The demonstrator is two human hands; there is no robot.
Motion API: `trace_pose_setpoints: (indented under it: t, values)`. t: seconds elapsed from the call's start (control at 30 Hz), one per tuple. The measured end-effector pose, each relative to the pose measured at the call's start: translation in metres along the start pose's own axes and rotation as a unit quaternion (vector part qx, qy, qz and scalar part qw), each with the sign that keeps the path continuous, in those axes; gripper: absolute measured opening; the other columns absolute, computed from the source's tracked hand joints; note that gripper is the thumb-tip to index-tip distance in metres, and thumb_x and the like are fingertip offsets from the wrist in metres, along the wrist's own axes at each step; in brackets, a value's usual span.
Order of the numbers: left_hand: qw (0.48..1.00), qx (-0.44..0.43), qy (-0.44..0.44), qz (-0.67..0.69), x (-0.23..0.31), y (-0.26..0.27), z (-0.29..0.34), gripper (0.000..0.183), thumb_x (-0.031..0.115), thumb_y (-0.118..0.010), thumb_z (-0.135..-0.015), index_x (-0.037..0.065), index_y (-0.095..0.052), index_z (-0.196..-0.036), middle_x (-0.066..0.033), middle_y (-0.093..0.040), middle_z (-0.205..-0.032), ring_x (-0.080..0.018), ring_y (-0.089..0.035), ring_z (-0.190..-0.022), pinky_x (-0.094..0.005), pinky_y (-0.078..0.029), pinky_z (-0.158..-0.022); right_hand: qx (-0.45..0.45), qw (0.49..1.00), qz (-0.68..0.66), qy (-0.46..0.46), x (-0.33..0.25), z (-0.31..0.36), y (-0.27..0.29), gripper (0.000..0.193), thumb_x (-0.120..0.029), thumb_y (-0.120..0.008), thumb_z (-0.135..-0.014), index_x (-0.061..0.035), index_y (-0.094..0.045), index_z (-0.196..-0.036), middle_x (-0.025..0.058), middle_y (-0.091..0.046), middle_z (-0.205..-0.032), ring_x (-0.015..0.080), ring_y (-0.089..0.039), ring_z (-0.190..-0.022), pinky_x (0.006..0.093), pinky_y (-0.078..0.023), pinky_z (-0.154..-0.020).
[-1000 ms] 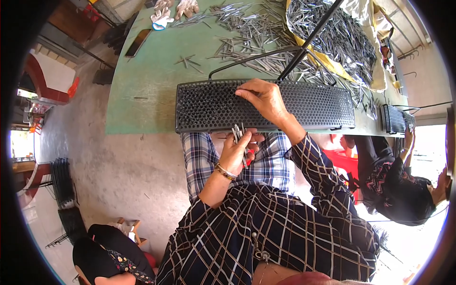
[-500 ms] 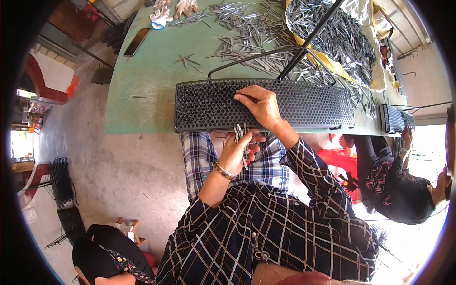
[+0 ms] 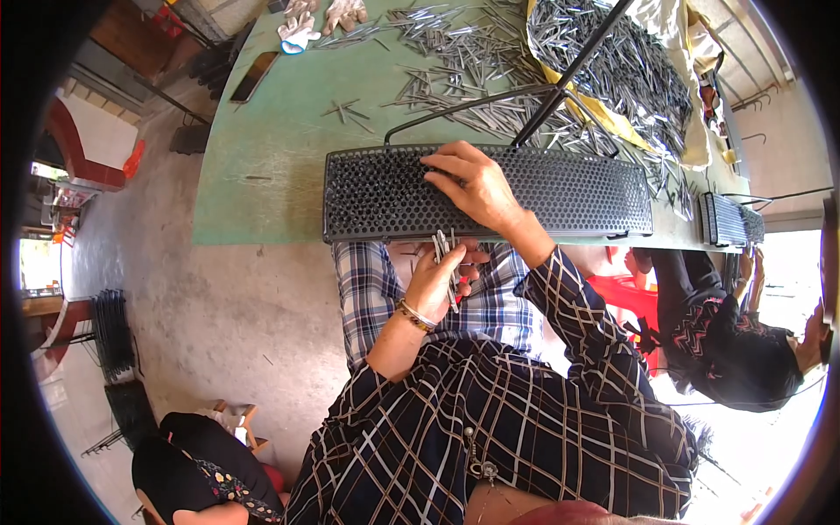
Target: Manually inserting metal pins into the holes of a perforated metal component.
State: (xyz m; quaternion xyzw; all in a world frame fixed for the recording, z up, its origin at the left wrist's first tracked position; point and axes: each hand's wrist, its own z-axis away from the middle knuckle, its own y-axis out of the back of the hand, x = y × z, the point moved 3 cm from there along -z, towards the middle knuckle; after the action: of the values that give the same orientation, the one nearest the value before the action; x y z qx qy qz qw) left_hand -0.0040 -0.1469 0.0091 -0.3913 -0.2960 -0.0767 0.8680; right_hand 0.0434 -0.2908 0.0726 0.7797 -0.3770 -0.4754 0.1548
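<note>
A long black panel (image 3: 569, 188) full of round holes lies along the table's near edge. My right hand (image 3: 477, 188) is over the panel's middle, thumb and fingers a little apart, with nothing visible between them. Many holes in the left part look filled with small dark pieces. Just below the panel's front edge, my left hand (image 3: 433, 280) is closed round a small bundle of thin metal rods (image 3: 444, 249), whose ends stick out past the thumb.
Loose rods (image 3: 472, 66) are strewn over the green table (image 3: 271, 157), beside a heap on yellow-edged sheeting (image 3: 604, 109). Black bars (image 3: 547, 114) rise behind the panel. A phone (image 3: 254, 77) and work gloves (image 3: 297, 33) lie far left. A co-worker (image 3: 735, 350) sits at right beside another panel (image 3: 722, 219).
My right hand has shifted slightly left and up on the panel, and its pinched fingers have spread. The left hand keeps its rods almost in place.
</note>
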Motion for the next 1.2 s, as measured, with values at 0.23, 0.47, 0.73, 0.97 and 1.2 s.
trace_pose_setpoints:
  t: [0.23, 0.47, 0.73, 0.97, 1.2]
  values:
    - [1.0, -0.009, -0.014, 0.009, 0.001, 0.001, 0.002, 0.025, 0.023, -0.05, -0.094, 0.004, -0.057, -0.11, -0.0104, -0.066, -0.093, -0.009, -0.054, -0.067, -0.0212, -0.04, -0.048, -0.064, 0.997, 0.045, 0.02, 0.007, -0.004, -0.008, 0.015, -0.017, -0.066, -0.078, -0.005, -0.068, -0.088, 0.0087, -0.057, -0.088, 0.0286, -0.058, -0.082, 0.0386, -0.047, -0.074]
    - [1.0, -0.011, -0.009, 0.019, 0.002, -0.001, -0.001, 0.024, 0.019, -0.053, -0.093, 0.002, -0.057, -0.109, -0.011, -0.064, -0.09, -0.0078, -0.05, -0.065, -0.0197, -0.039, -0.047, -0.055, 0.998, 0.039, -0.014, 0.009, -0.005, -0.015, 0.012, -0.013, -0.064, -0.08, -0.0028, -0.065, -0.086, 0.0109, -0.058, -0.089, 0.0309, -0.059, -0.081, 0.0383, -0.048, -0.071]
    - [0.997, -0.032, 0.016, 0.064, 0.001, 0.004, -0.007, 0.022, 0.014, -0.054, -0.092, 0.001, -0.056, -0.109, -0.0105, -0.061, -0.091, -0.0078, -0.048, -0.066, -0.0201, -0.038, -0.05, 0.075, 0.986, -0.064, -0.133, 0.018, 0.009, -0.004, 0.01, -0.009, -0.062, -0.086, -0.0001, -0.062, -0.089, 0.0067, -0.057, -0.084, 0.0136, -0.053, -0.064, 0.0256, -0.043, -0.058]
    - [0.994, -0.072, -0.001, 0.088, -0.001, 0.006, -0.006, 0.02, 0.011, -0.051, -0.093, 0.001, -0.055, -0.11, -0.011, -0.061, -0.094, -0.0114, -0.056, -0.072, -0.0236, -0.048, -0.056, 0.085, 0.989, -0.032, -0.12, 0.013, 0.018, -0.002, 0.009, -0.007, -0.062, -0.085, -0.0009, -0.061, -0.092, 0.0076, -0.058, -0.087, 0.0156, -0.055, -0.066, 0.0263, -0.045, -0.059]
    - [0.994, -0.076, 0.018, 0.081, 0.006, 0.0, -0.002, 0.021, 0.015, -0.05, -0.094, 0.002, -0.055, -0.11, -0.011, -0.062, -0.096, -0.0192, -0.063, -0.088, -0.0364, -0.058, -0.072, 0.087, 0.996, 0.032, -0.014, 0.007, 0.016, 0.0, 0.01, -0.006, -0.064, -0.08, -0.0024, -0.06, -0.089, 0.0104, -0.059, -0.089, 0.0308, -0.059, -0.078, 0.036, -0.048, -0.067]
